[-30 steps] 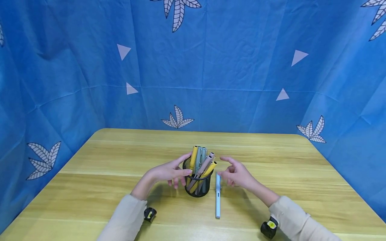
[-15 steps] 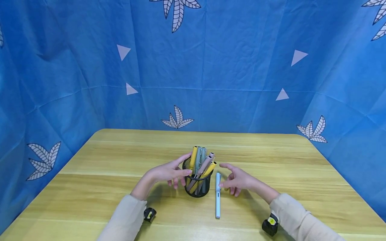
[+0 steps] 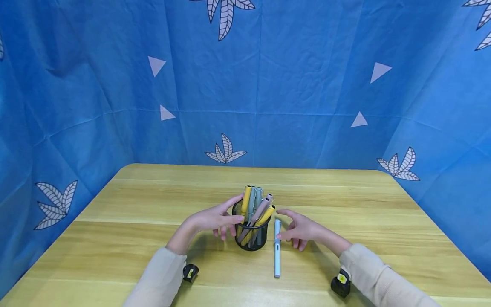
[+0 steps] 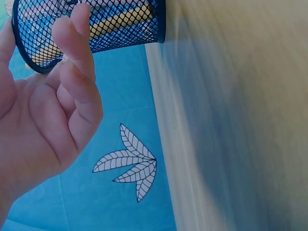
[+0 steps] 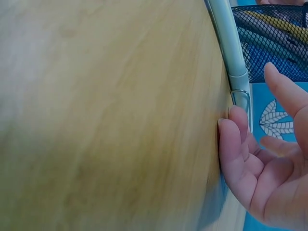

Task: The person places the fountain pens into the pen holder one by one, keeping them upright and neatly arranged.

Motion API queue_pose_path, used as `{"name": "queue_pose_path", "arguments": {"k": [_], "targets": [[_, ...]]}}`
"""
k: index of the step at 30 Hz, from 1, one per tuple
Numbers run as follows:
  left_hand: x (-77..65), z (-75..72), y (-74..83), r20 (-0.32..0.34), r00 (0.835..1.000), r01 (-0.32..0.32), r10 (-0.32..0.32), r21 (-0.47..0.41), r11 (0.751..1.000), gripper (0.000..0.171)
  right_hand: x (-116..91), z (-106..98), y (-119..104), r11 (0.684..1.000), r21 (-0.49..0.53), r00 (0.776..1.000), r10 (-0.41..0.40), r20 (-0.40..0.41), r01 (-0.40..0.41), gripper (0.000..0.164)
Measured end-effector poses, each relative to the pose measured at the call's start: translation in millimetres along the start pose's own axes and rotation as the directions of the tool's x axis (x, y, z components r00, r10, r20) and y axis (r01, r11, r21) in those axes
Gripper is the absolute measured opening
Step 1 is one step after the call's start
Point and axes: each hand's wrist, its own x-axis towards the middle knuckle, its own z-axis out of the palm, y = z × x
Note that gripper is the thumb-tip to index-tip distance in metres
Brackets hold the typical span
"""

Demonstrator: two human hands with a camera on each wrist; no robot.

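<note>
A black mesh pen holder [image 3: 250,239] stands upright on the table with several yellow, grey-green and mauve pens [image 3: 259,212] leaning in it. My left hand [image 3: 213,218] grips it from the left, thumb and index finger spread around its rim; the left wrist view shows the other fingers bent beside the mesh [image 4: 122,30]. Right of the holder lies a light blue capped pen [image 3: 277,256], lengthwise towards me. Beside its cap end is my right hand [image 3: 301,228], index finger extended and thumb over the pen. In the right wrist view, fingertips are close to the pen's clip [image 5: 240,97]; contact is unclear.
The wood-grain table [image 3: 153,192] stretches out on both sides. Behind it hangs a blue cloth [image 3: 291,85] printed with white leaves and triangles. A small black device [image 3: 340,285] is strapped to each sleeve.
My right hand has moved slightly towards me along the light blue pen, uncovering its cap end, and its thumb now overlaps the pen lower down. The left hand and pen holder stay put.
</note>
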Motion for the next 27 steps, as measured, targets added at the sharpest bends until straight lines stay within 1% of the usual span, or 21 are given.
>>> {"name": "queue_pose_path", "arguments": {"k": [9,18,27], "targets": [[-0.8,-1.0,-1.3,-0.001,1.0,-0.002,0.002,0.002,1.0,0.076,4.3,3.4,-2.4,0.997,-0.07,1.0,0.02,-0.018,-0.021,0.083],[-0.6,-0.2,-0.7,0.001,1.0,-0.005,0.005,-0.007,1.0,0.075,7.7,7.3,-5.1,0.983,-0.175,0.998,0.04,-0.054,-0.049,0.085],[-0.4,0.0,-1.7,0.001,1.0,0.0,0.0,0.002,1.0,0.076,9.3,9.3,-6.7,0.975,-0.212,0.997,0.048,-0.066,-0.061,0.081]]}}
